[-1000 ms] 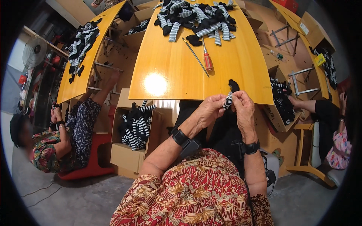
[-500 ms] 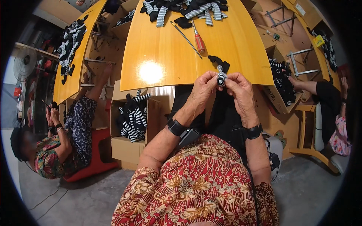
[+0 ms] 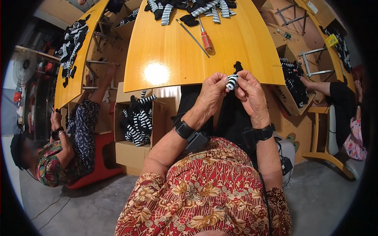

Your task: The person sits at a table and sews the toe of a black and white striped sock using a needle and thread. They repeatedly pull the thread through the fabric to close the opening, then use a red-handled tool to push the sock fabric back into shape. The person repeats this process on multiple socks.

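My left hand and my right hand meet at the near edge of the yellow table. Between them is a small black-and-white striped fabric tube, sock-like, with a black end pointing away from me. Fingers and thumb of each hand pinch one side of it. Beyond my hands lies a screwdriver with a red handle, beside a thin dark rod. A heap of striped and black fabric pieces covers the table's far end.
Left of my legs stands an open cardboard box holding striped pieces. Another filled box is at the right. Two people sit at side tables, one on a red chair at left, the other near a wooden-framed chair.
The tube's striped part now shows bunched between my fingers, where a pale, shiny piece with a round dark end showed before. Its black end has shifted and stands more upright.
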### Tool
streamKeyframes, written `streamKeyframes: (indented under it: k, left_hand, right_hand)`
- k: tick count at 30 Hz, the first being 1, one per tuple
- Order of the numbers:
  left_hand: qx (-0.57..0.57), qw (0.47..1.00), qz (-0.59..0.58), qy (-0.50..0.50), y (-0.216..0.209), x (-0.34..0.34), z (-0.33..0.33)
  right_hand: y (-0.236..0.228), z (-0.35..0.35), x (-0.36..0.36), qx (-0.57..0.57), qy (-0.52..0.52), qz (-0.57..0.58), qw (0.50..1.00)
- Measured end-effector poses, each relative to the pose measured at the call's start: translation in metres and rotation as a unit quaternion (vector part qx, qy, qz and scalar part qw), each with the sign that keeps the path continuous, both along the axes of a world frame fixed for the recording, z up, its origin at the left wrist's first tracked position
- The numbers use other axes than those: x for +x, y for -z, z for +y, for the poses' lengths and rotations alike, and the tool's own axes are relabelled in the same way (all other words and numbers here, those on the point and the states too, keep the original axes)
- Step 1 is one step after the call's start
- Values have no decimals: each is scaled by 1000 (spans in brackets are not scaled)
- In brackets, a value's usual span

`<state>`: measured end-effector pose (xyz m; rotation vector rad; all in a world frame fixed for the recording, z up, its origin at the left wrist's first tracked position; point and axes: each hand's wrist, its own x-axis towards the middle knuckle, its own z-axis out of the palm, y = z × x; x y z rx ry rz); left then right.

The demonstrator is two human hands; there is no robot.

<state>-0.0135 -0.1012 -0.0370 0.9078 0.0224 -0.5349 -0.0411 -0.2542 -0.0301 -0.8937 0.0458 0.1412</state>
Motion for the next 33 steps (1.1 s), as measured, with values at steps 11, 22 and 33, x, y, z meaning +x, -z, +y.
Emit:
streamKeyframes:
  k: [11, 22, 33]
  left_hand:
    - [30, 998, -55, 4, -18, 0, 3]
    - [99, 982, -130, -91, -1, 3, 0]
    - [69, 986, -65, -134, -8, 4, -9]
  right_hand:
    - [-12, 10, 3, -74, 98, -17, 992]
    - [-13, 20, 4, -326, 121, -58, 936]
    - [-19, 26, 12, -393, 157, -67, 904]
